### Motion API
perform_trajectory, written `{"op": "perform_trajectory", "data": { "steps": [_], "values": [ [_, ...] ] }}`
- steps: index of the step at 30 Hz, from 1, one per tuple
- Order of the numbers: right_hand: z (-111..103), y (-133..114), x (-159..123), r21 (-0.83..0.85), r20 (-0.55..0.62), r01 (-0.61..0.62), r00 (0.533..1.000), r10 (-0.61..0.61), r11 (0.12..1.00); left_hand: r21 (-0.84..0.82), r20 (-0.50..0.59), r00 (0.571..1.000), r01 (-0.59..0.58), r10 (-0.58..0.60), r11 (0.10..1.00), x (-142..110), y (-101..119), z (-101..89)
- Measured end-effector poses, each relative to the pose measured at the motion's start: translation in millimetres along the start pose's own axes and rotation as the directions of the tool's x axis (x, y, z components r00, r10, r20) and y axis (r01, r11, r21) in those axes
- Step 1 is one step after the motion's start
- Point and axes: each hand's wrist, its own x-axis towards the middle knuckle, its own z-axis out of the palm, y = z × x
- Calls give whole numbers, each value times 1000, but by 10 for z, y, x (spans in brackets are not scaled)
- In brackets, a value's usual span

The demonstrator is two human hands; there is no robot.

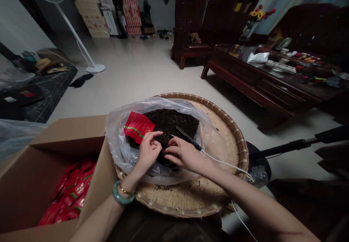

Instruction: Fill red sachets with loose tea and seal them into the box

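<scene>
Dark dried leaves [174,120], resembling loose tea, fill a clear plastic bag [117,149] on a round woven bamboo tray [188,198]. A fanned stack of red packets [137,125] lies on the leaves at the left. Just below that stack is my left hand [149,150], index finger stretched, thumb and other fingertips closed together; anything between them is too small to make out. Facing it, my right hand [188,153] has bent fingers, with a slim black tool [188,137] on a white cord tucked along its far side. The hand partly hides the tool.
At the left stands an open cardboard box [102,169] with many red packets [76,191] inside. The white cord [226,163] runs off right across the tray. Beyond are a standing fan [95,68], a dark wooden table [245,76] and a black pole [283,147].
</scene>
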Motion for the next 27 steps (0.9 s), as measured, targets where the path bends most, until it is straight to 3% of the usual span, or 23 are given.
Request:
{"op": "perform_trajectory", "data": {
  "steps": [3,5,9,12,15,17,21,27],
  "values": [
    [22,34,-20,-65,103,-41,994,48,997,-11,5,1000,17,-17,1000,-5,-9,-8],
    [23,70,-24,-34,98,-51,994,55,998,-19,21,999,34,-34,999,-6,-13,-22],
    [23,113,-22,238,-3,-87,996,90,967,-30,44,997,57,-56,998,-6,-1,-44],
    [43,109,-22,547,10,-227,964,265,806,-26,65,996,55,-53,998,-10,18,-41],
    [6,126,-36,704,21,-275,929,368,654,-5,74,996,41,-41,999,-19,27,-37],
    [-69,160,-58,660,-39,-247,932,360,710,10,80,997,21,-22,1000,-27,29,-42],
    [-178,200,-96,357,-122,-153,970,208,922,33,105,993,-51,48,998,-49,58,-51],
    [62,58,32,319,-187,-23,979,87,948,29,161,983,-98,92,995,-85,138,0]
  ]
}}
